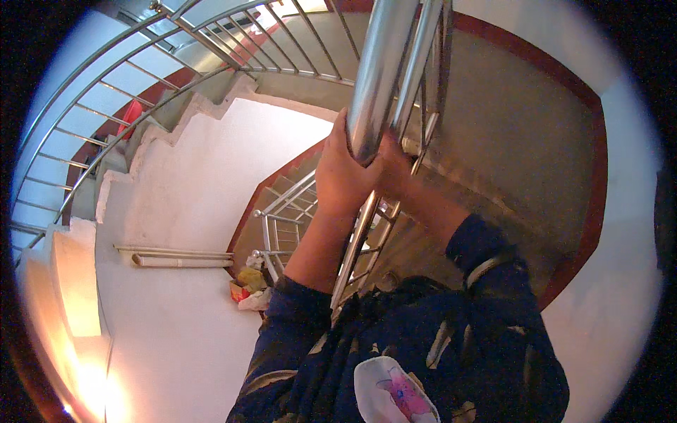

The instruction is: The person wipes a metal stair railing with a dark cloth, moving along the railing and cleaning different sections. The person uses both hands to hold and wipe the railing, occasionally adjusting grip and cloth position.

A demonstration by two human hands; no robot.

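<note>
A thick, shiny metal handrail runs from the top of the view down towards my body. My left hand wraps around it from the left, thumb and fingers spread over the tube. On the other side my right hand presses against the same rail, close beside the left; it is slightly blurred and its fingers are partly hidden. Below the handrail, a thinner metal rail runs alongside. Both forearms come out of dark patterned sleeves.
Concrete stairs with a curving metal balustrade climb at the left. A lower flight's railing shows through the stairwell. Pale poles lie near a pile of bags. A brown landing floor spreads to the right.
</note>
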